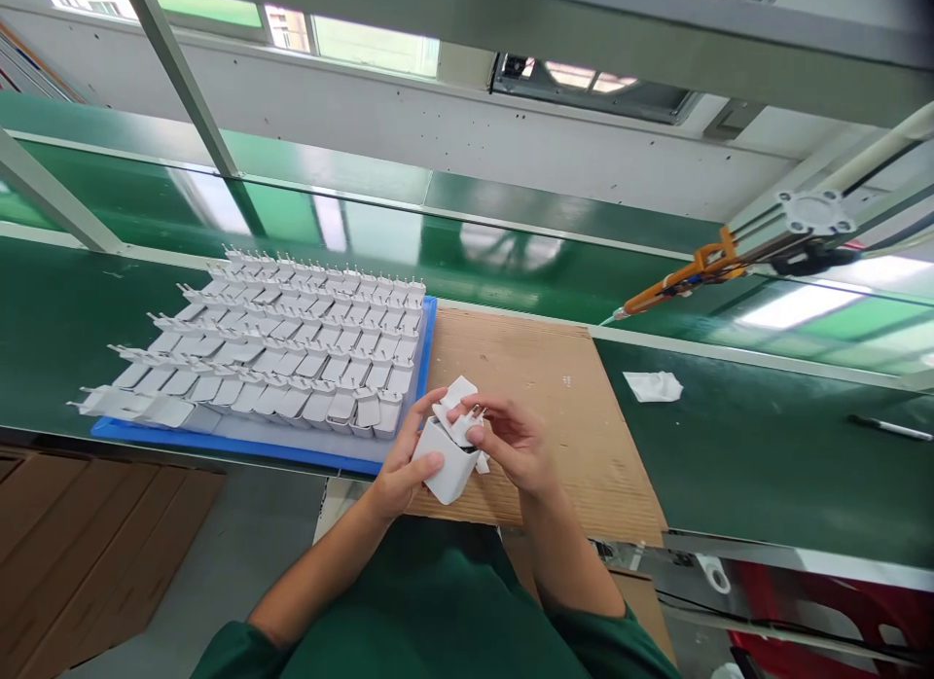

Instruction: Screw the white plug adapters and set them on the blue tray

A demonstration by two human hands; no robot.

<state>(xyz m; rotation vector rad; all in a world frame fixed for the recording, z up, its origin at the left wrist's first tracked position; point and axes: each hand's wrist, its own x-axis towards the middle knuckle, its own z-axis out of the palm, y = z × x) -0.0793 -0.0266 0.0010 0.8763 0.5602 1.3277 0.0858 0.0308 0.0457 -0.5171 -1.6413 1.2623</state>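
My left hand (409,460) grips a white charger housing (449,465), thumb on its near face and fingers behind. At the housing's upper end, my right hand (515,441) pinches a white plug cover (464,428) with two metal pins. The cover sits tilted at the housing's opening; whether it touches the rim I cannot tell. Another flat white piece (461,389) shows just above it, partly hidden by fingers. Both hands are over a brown cardboard sheet (540,397). To their left, rows of white chargers (292,348) with upright pins fill a blue-edged tray (430,339).
An orange dispensing nozzle (649,295) on a mounted arm slants in from the right. On the green bench (766,446) lie a white cloth (653,386) and a pen (894,428). Cardboard boxes (94,553) stand at lower left. A metal frame beam (511,17) crosses overhead.
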